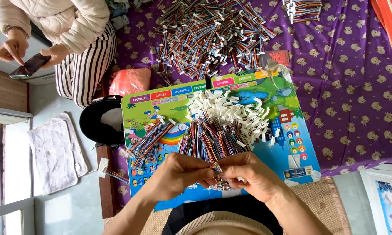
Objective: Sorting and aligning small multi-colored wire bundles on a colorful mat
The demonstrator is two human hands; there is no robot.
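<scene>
Purple patterned cloth (344,65) covered most of the surface, carrying a big loose heap of multicoloured ribbon cables (209,35) at the far side. Nearer the person lay a colourful picture board (291,130), and on it a fanned bundle of cables with white plugs (224,122) beside a smaller bundle (150,139). At the far left another person in a cream jacket (61,21) held a dark phone (28,66). Over the board's near edge, the left hand (176,174) and right hand (252,174) met, their fingertips pinched shut together on one short ribbon cable (216,168).
</scene>
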